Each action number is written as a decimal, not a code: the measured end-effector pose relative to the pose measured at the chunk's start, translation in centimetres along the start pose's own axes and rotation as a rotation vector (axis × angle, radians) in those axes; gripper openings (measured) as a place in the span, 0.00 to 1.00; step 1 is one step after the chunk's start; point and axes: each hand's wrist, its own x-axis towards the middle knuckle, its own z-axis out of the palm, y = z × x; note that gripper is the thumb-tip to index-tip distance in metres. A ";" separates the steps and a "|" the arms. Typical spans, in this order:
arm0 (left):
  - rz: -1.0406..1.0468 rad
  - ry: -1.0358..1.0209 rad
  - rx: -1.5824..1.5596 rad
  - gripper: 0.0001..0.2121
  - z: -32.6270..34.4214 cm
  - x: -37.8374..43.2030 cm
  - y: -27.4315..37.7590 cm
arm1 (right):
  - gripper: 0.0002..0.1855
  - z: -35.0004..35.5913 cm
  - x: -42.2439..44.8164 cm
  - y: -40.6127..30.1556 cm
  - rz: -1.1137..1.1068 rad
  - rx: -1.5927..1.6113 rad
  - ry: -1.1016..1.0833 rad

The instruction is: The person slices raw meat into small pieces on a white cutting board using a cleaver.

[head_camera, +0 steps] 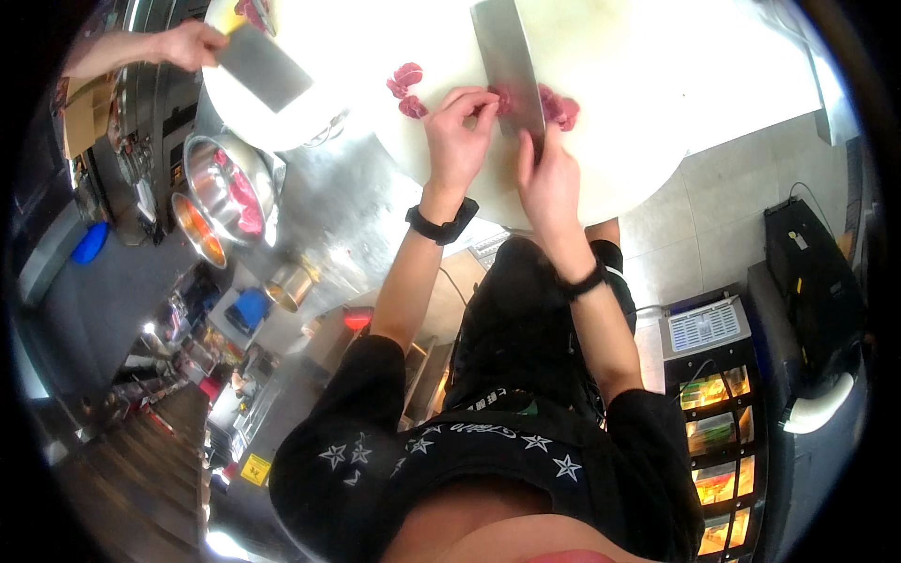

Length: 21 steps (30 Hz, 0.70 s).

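My right hand grips the handle of a broad metal cleaver, whose blade points away from me over a round white cutting board. Left of the blade, my left hand pinches a small piece of raw red meat between thumb and fingers. Another raw meat piece lies against the blade's right side. Farther left on the board rest several small meat pieces. Part of the meat near the blade is hidden behind it.
At the upper left a co-worker's hand holds another cleaver over a second round board. A steel bowl of meat, a smaller bowl with orange contents and a metal pot stand left on the steel counter.
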 end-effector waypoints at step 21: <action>-0.534 0.066 -1.028 0.08 -4.8 -1.3 -0.8 | 0.09 -3.9 -3.4 -5.1 0.026 0.172 -0.162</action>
